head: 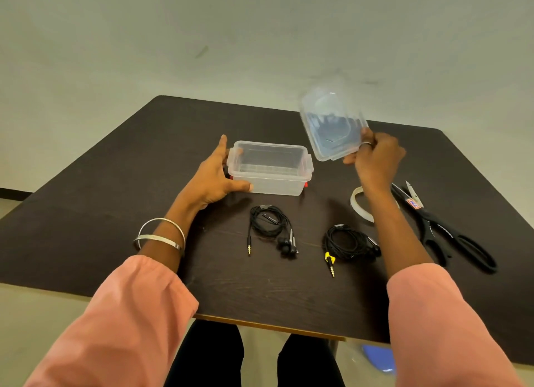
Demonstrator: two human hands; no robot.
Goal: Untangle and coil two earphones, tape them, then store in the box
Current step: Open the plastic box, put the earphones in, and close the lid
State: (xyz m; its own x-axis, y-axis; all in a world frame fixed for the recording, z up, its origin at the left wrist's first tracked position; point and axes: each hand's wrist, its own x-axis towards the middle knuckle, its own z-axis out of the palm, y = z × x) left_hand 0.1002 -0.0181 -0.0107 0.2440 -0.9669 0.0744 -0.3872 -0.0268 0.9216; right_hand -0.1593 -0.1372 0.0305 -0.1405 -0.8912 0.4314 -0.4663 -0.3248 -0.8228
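Lid [332, 123] (blurred) is pinched at its lower edge by the right hand [375, 155]; left hand [216, 175], fingers spread, cups the open box [270, 167], with coiled earphones [271, 227] near.

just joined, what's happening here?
A person is opening the clear box. The left hand steadies it at its left end on the table, while the right hand holds the lid lifted off, tilted in the air. Two coiled black earphones lie in front of the box, not yet inside. A tape roll and scissors sit to the right.
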